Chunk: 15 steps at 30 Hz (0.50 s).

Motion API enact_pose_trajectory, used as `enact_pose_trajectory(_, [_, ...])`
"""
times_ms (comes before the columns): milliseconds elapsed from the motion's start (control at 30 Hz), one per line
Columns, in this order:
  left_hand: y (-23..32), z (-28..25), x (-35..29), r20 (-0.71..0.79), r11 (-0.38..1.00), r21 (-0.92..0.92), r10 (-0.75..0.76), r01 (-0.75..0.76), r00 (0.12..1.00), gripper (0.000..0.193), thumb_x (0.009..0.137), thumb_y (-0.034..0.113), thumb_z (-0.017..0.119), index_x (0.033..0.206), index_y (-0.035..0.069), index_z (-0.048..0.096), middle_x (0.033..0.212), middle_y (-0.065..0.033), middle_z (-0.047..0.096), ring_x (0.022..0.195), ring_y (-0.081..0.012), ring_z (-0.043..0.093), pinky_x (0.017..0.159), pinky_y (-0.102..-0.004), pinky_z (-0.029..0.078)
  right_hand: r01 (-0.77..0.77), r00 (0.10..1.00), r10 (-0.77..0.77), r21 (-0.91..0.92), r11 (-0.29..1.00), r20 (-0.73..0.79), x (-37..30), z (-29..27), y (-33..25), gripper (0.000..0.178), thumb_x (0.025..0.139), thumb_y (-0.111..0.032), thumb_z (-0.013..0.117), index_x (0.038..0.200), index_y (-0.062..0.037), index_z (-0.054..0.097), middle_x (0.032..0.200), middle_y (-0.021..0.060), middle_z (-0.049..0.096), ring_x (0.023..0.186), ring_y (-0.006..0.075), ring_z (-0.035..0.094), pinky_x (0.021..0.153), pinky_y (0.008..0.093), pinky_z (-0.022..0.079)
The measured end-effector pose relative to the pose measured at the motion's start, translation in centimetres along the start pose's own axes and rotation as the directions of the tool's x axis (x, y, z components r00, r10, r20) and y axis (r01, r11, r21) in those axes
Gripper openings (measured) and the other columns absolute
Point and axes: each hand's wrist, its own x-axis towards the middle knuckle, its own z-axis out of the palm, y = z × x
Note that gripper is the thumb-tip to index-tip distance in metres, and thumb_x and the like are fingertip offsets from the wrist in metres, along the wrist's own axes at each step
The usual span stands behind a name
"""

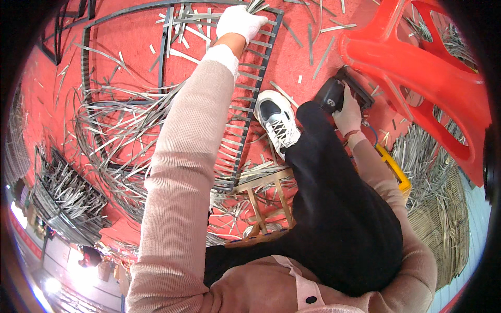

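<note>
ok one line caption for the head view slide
Gloved left hand reaches onto a dark metal frame among grey strips; right hand grips a black tool.

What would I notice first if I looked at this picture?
Probably the bright red plastic stool at the upper right, on a red floor littered with grey strips. At the top, the left hand in a white glove reaches onto a dark frame woven with those strips. The bare right hand grips a black tool beside the stool.
</note>
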Motion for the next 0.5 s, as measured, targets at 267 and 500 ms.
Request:
enact_pose_trajectory(267, [0.6,-1.6,-1.2,0.079,0.878,-0.473,-0.039,0.072,0.996,0.037,0.078,0.026,0.075,0.109,0.006,0.077,0.089,-0.0167,0.076,0.08,-0.0295,0.074,0.075,-0.04,0.057,-0.077,0.996,0.086,0.329,0.941,-0.012,3.2,-7.3,-2.5,0.045,0.078,-0.013,0.082,0.12,-0.0059,0.069,0.104,0.0165,0.076,0.096,0.0309,0.074,0.083,0.0396,0.059])
enact_pose_trajectory(500, [0.2,-1.1,-0.7,0.082,0.899,-0.432,-0.038,0.069,0.996,0.035,0.076,0.029,0.075,0.1,0.004,0.077,0.088,-0.0197,0.075,0.082,-0.0339,0.073,0.076,-0.0417,0.057,0.224,0.969,-0.235,0.654,0.722,-0.072,7.7,-8.9,-8.4,0.034,0.081,-0.013,0.081,0.111,-0.002,0.07,0.103,0.0086,0.077,0.092,0.0172,0.074,0.082,0.0327,0.058])
